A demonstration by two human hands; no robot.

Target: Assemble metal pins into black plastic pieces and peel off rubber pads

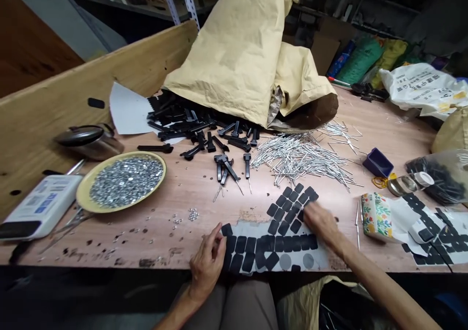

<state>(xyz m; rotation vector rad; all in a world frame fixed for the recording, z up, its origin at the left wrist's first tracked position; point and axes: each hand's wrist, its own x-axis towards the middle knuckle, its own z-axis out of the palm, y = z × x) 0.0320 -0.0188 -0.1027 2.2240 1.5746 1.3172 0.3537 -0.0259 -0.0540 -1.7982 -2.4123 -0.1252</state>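
Observation:
My left hand (pixel 208 257) rests at the left end of a pale sheet (pixel 321 262), its fingers bent and drawn together. A black rounded pad (pixel 226 230) lies right beside its fingertips; whether the hand pinches anything is hidden. Black pads (pixel 288 243) lie in rows along the sheet, with two grey discs (pixel 308 261) among them. More black pads (pixel 287 205) form a slanted block above. My right hand (pixel 321 223) is at the right edge of that block, over the pads, its fingers smeared by motion. What it holds, if anything, does not show.
A yellow plate (pixel 82 193) of small metal washers stands left, beside a white scale (pixel 40 205). Black plastic handles (pixel 183 120) and thin metal rods (pixel 303 157) lie below a big paper sack (pixel 234 52). At right are a purple box (pixel 378 163) and a flowered box (pixel 376 215).

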